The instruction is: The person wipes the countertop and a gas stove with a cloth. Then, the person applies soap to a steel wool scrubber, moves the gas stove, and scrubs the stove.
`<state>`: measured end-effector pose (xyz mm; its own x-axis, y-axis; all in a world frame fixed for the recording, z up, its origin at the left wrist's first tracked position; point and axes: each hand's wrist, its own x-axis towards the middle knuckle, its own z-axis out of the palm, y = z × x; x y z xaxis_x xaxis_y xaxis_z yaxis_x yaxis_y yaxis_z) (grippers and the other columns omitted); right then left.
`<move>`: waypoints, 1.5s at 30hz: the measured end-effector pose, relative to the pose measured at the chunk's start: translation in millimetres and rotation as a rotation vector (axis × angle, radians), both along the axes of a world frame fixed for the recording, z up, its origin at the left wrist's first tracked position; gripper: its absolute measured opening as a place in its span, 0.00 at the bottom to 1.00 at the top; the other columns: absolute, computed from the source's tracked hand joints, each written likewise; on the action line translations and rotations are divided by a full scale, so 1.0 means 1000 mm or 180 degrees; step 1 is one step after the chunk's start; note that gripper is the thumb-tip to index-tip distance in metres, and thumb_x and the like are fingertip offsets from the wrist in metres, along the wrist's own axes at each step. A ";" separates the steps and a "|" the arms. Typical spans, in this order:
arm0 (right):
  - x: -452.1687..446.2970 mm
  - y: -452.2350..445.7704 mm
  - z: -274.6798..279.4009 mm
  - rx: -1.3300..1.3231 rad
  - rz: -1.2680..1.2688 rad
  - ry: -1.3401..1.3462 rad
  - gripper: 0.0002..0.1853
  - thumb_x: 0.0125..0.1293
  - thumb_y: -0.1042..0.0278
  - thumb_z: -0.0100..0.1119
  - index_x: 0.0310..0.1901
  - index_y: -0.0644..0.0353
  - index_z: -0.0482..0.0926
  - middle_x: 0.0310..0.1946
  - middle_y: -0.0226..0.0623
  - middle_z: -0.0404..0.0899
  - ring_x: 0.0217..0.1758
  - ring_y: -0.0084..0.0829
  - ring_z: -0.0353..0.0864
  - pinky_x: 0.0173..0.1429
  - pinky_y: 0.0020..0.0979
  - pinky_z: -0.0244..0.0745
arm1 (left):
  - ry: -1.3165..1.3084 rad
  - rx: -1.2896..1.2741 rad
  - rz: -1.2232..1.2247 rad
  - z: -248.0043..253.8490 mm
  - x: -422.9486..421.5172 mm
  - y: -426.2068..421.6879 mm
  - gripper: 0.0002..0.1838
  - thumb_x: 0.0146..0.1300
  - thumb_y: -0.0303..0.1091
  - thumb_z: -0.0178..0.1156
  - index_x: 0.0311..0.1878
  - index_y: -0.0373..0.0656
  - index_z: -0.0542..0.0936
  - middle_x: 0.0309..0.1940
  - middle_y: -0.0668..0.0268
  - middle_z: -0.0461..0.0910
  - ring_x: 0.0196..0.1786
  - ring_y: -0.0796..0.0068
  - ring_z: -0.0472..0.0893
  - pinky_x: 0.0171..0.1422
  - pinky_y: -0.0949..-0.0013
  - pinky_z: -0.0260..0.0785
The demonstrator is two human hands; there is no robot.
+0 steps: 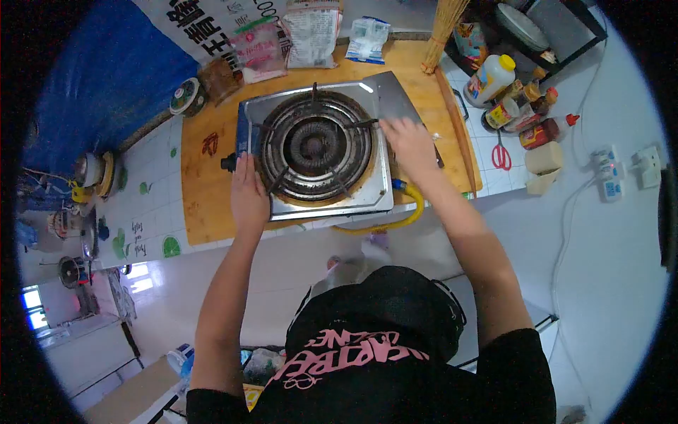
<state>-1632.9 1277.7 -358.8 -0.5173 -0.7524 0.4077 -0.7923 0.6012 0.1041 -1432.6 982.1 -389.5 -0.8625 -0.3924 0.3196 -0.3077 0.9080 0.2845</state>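
Note:
A single-burner gas stove with a stainless top and a blackened round burner lies on a wooden board. My left hand grips its left edge beside the black knob, fingers nearly straight. At the right edge, my right hand has its fingers bent onto the stove's side, close to a dark pan-support prong. A flat grey metal piece shows beyond that hand, partly covered by it. From the stove's near right corner a yellow gas hose curves down over the counter edge.
Bagged goods line the back, with a round tub at the left. On the right are a bamboo brush, sauce bottles, red scissors and a wall socket with cables. Pots stand far left.

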 end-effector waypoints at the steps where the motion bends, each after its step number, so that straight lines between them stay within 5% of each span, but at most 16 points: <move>1: -0.008 -0.003 -0.005 -0.0008 0.0002 -0.0033 0.17 0.58 0.70 0.54 0.50 0.57 0.79 0.46 0.34 0.78 0.45 0.36 0.77 0.45 0.37 0.73 | -0.0033 -0.0008 0.0002 0.001 0.002 0.001 0.23 0.71 0.29 0.45 0.68 0.35 0.66 0.70 0.53 0.63 0.73 0.52 0.61 0.76 0.55 0.54; 5: -0.018 0.022 -0.078 0.0826 -0.0112 -0.1352 0.13 0.63 0.66 0.52 0.45 0.59 0.81 0.41 0.44 0.79 0.42 0.43 0.81 0.46 0.43 0.75 | -0.0027 0.0022 -0.0048 0.000 0.002 -0.001 0.23 0.71 0.28 0.45 0.69 0.36 0.65 0.70 0.53 0.63 0.73 0.53 0.61 0.76 0.56 0.53; 7: 0.005 0.037 -0.085 -0.0711 -0.0521 -0.1531 0.13 0.58 0.74 0.54 0.44 0.59 0.82 0.40 0.41 0.79 0.43 0.45 0.79 0.46 0.43 0.76 | -0.0023 0.0160 0.0013 0.001 -0.006 -0.003 0.24 0.71 0.28 0.45 0.69 0.37 0.65 0.70 0.52 0.63 0.73 0.54 0.61 0.76 0.56 0.53; 9: 0.002 0.046 -0.067 -0.0695 -0.0905 -0.1572 0.14 0.56 0.75 0.56 0.45 0.57 0.83 0.41 0.41 0.80 0.48 0.44 0.80 0.50 0.40 0.76 | -0.0029 -0.0045 -0.0049 0.005 0.001 0.002 0.24 0.71 0.28 0.44 0.70 0.37 0.64 0.70 0.51 0.63 0.73 0.54 0.61 0.76 0.56 0.53; 11: -0.013 0.046 -0.038 -0.1239 -0.0484 -0.1119 0.11 0.65 0.64 0.56 0.45 0.56 0.83 0.45 0.40 0.79 0.49 0.46 0.78 0.52 0.41 0.74 | -0.0019 0.0029 -0.0051 -0.002 0.001 -0.002 0.24 0.71 0.29 0.44 0.70 0.37 0.64 0.70 0.52 0.62 0.73 0.54 0.61 0.76 0.56 0.53; 14: -0.014 0.011 -0.005 -0.1763 -0.0496 -0.1416 0.09 0.63 0.67 0.58 0.42 0.55 0.85 0.44 0.36 0.79 0.48 0.43 0.78 0.51 0.40 0.75 | 0.0024 0.0053 -0.0050 -0.007 0.000 -0.005 0.24 0.72 0.30 0.43 0.70 0.39 0.64 0.71 0.53 0.62 0.73 0.53 0.61 0.76 0.56 0.52; 35: 0.037 -0.007 0.006 -0.0412 -0.0356 -0.0951 0.09 0.62 0.66 0.54 0.34 0.59 0.82 0.33 0.39 0.75 0.38 0.41 0.78 0.41 0.41 0.75 | 0.0099 0.0236 0.0081 0.003 0.000 0.000 0.23 0.72 0.31 0.45 0.69 0.39 0.66 0.70 0.55 0.64 0.72 0.54 0.63 0.76 0.56 0.54; 45: 0.033 -0.022 0.010 -0.0791 -0.0494 -0.0856 0.04 0.58 0.69 0.58 0.29 0.59 0.79 0.31 0.41 0.75 0.38 0.44 0.77 0.40 0.43 0.73 | 0.0053 0.0114 0.0144 0.003 0.001 0.001 0.24 0.70 0.29 0.46 0.69 0.39 0.66 0.70 0.56 0.63 0.72 0.56 0.63 0.76 0.55 0.55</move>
<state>-1599.9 1255.6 -349.2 -0.7303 -0.5524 0.4019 -0.6692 0.6966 -0.2585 -1432.0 983.5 -386.5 -0.8383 -0.4423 0.3187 -0.3432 0.8824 0.3220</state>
